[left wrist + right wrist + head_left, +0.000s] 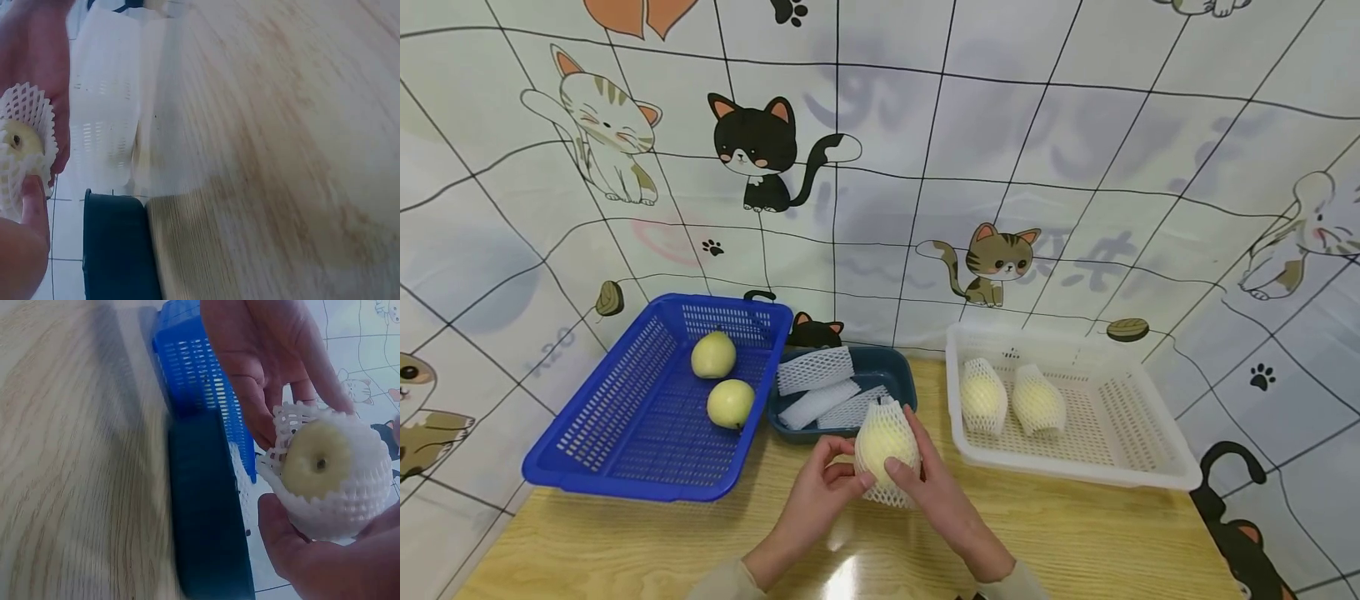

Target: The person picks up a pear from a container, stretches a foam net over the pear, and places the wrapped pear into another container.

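Both hands close round one fruit: left hand (818,493) and right hand (942,504) grip pale yellow fruit (883,442) sleeved in white foam net (891,497), thumbs on near side. Far beyond grip: cat-print backdrop (880,200). Below grip: wooden table (1090,533). Left of grip: blue slotted basket (617,489). Right: white slotted basket (1075,475). Just beyond grip: dark teal tub (892,375) holding spare foam sleeves (814,372). Right of grip, in white basket: two netted fruits (983,398). Left, in blue basket: two bare fruits (731,404).
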The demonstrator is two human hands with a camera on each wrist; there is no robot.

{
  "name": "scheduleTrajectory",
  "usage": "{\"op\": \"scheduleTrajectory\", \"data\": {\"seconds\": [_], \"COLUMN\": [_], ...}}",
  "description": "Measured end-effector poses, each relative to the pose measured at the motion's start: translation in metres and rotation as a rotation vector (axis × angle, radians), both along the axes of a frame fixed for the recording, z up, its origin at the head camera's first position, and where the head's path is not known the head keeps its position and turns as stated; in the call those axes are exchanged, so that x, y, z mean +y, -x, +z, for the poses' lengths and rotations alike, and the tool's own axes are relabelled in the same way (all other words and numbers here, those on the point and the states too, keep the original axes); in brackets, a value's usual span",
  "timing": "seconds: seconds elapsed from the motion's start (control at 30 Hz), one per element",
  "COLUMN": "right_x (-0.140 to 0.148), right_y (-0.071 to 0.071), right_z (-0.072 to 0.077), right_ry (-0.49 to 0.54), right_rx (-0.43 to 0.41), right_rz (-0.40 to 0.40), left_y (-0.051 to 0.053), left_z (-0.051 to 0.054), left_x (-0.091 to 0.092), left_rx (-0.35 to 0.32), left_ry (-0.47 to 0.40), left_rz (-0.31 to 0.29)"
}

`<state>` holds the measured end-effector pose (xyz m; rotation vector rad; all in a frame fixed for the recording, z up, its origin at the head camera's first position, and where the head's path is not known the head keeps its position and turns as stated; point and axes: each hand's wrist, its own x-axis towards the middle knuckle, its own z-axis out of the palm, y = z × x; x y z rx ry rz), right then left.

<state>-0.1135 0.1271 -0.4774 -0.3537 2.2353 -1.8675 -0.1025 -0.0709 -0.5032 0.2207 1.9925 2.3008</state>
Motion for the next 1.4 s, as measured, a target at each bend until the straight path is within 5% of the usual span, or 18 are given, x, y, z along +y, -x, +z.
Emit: {"op": "scheduleTrajectory", "data": {"seconds": [0.23, 0.43, 0.73, 1.07, 1.4], "right_x": [-0.001, 0.006, 0.045, 0.132, 0.204], "right_y": [-0.002, 0.0, 0.0, 0.016, 0.062], "right_z": [-0.003, -0.001, 0.024, 0.076, 0.112], "right_ry": [0.062, 0.097, 0.109, -0.216, -0.569], "right_rx": [-0.011, -0.039, 0.036, 0.139, 0.089], "right_rz": [-0.038, -0.093, -0.148, -0.261, -0.268], "left_y": [-0.001, 0.001, 0.004, 0.009, 0.009], "left_z": [-0.002, -0.004, -0.003, 0.002, 0.005], "left_x": [0.0, -0.008, -0.018, -0.029, -0.03], "left_rx": [0.051, 0.173, 0.212, 0.254, 0.244], "left_ry": [0.059, 0.095, 0.156, 0.163, 0.163], "left_rz": [-0.035, -0.062, 0.065, 0.156, 0.117]}}
